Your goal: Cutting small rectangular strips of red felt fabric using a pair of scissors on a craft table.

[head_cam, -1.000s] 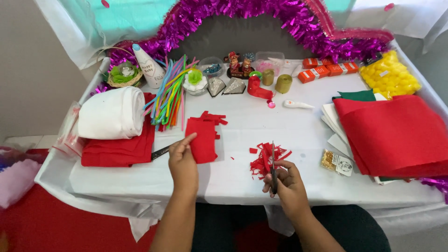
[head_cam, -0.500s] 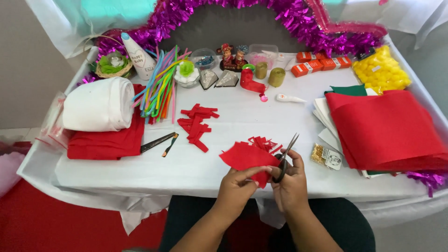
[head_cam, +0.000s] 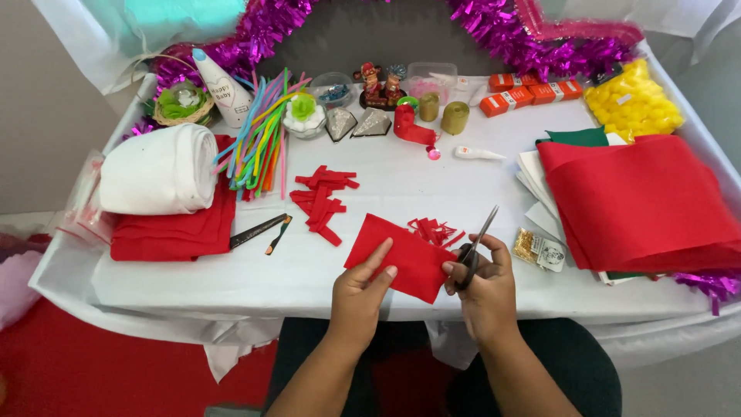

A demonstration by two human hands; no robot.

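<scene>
A: What does each hand hold in this view from the head camera?

B: The left hand [head_cam: 357, 292] pinches the lower left edge of a red felt piece [head_cam: 401, 256], thumb on top and fingers closed beneath it. The right hand [head_cam: 485, 287] is closed around the handles of a pair of scissors [head_cam: 477, 245]; the blades point up and away from the body and appear nearly together, beside the felt's right edge. Whether the blades touch the felt cannot be told.

A: Where does the felt piece lie?

B: It is held at the near edge of the white-covered table [head_cam: 231, 286], tilted, between the two hands.

A: What lies about it?

B: Just behind it is a small heap of red felt scraps [head_cam: 434, 229]. Farther left lies a loose pile of cut red strips [head_cam: 323, 202]. Near the strips, toward the left, rest a dark flat tool [head_cam: 258, 231] and a smaller one beside it. A white fabric roll [head_cam: 160, 179] sits on folded red cloth [head_cam: 174, 233] at far left, with a bundle of coloured pipe cleaners [head_cam: 262, 139] next to it. At right, a large red felt sheet [head_cam: 641, 201] covers stacked white and green sheets. A small packet of gold beads [head_cam: 539, 250] lies just right of the right hand. Purple tinsel [head_cam: 532, 35] borders the far side of the table.
</scene>
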